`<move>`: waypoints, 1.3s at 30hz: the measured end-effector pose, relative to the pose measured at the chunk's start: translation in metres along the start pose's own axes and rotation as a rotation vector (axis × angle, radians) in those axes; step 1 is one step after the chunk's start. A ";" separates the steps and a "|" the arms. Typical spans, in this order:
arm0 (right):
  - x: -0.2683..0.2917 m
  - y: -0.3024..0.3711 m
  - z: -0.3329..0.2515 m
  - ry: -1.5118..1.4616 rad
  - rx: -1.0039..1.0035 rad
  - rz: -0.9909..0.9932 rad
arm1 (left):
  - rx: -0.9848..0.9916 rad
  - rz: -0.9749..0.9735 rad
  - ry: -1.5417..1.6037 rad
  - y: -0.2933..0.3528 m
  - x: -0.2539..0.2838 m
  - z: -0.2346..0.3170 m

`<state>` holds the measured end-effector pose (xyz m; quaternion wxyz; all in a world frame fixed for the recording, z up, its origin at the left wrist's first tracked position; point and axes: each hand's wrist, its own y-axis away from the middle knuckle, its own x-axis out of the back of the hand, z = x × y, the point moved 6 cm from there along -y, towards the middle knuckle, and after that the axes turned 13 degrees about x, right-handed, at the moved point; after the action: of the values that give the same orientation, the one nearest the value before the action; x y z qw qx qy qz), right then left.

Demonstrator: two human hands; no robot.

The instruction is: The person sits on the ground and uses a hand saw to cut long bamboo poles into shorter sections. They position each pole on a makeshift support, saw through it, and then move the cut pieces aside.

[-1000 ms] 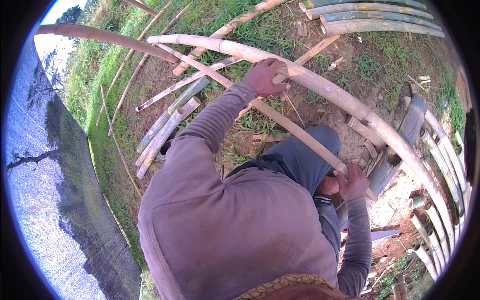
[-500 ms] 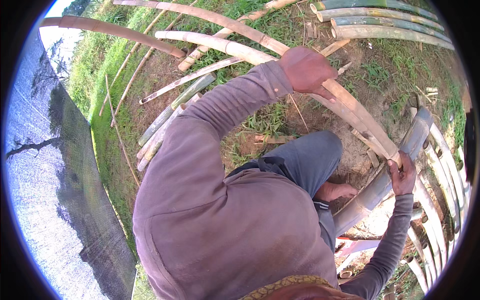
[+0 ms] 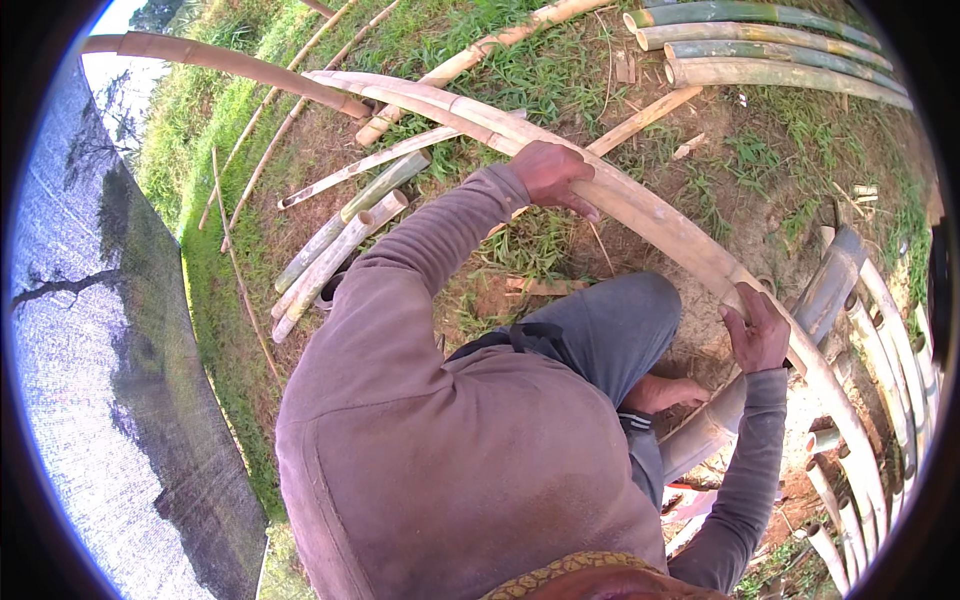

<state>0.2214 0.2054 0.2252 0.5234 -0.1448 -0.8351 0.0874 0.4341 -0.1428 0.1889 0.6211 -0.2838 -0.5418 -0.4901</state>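
Positioning step, probably: left hand (image 3: 552, 176) curled over long bamboo (image 3: 655, 222), left of thick log (image 3: 835, 280); right hand (image 3: 758, 328), beside log, pinching bamboo's near edge. Next move likely needs both grips steady.

Grass (image 3: 540, 250), bare soil (image 3: 705, 325) and cut bamboo poles (image 3: 770, 73) show an outdoor work site

Long pale bamboo pieces (image 3: 650, 235), one laid along the other, gripped from above by the left hand (image 3: 555, 178) near mid-length, with the right hand (image 3: 757, 328) on the near edge, thumb and fingers apart. Beneath their right part, crossing: one thick grey bamboo trunk (image 3: 705, 428), a bare foot (image 3: 665, 392) beside it. Also: four bamboo poles (image 3: 780, 75), upper right; short cut bamboo lengths (image 3: 345, 243), left, on grassy ground (image 3: 760, 155); grey netting (image 3: 70, 400), far left.
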 end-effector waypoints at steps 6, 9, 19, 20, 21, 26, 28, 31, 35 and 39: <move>-0.010 -0.011 0.005 -0.029 0.002 -0.004 | -0.002 -0.001 0.026 -0.006 0.002 -0.012; -0.013 -0.018 0.003 -0.015 -0.002 -0.026 | -0.001 0.009 0.016 -0.007 -0.001 -0.019; -0.013 -0.012 0.011 -0.008 -0.035 -0.032 | 0.007 0.000 0.040 -0.010 -0.012 -0.015; -0.011 -0.009 0.013 -0.014 -0.039 -0.024 | 0.000 0.004 0.038 -0.011 -0.012 -0.012; -0.011 -0.006 0.015 -0.014 -0.033 -0.016 | 0.001 0.005 0.029 -0.013 -0.012 -0.009; -0.009 0.006 0.021 -0.010 -0.034 -0.017 | -0.003 0.011 0.035 -0.017 -0.018 0.005; -0.011 0.011 0.025 -0.036 -0.039 -0.001 | -0.002 0.013 0.014 -0.018 -0.016 0.009; -0.014 0.010 0.026 -0.059 -0.037 0.024 | 0.005 0.003 -0.017 -0.020 -0.013 0.008; -0.024 0.006 0.029 -0.070 -0.071 -0.008 | 0.017 -0.008 -0.027 -0.016 -0.013 -0.002; -0.026 0.004 0.028 -0.057 -0.096 -0.045 | 0.034 -0.015 -0.014 -0.012 -0.019 -0.006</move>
<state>0.2074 0.2007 0.1893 0.4937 -0.1481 -0.8560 0.0396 0.4270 -0.1464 0.1676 0.6181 -0.2725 -0.5567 -0.4835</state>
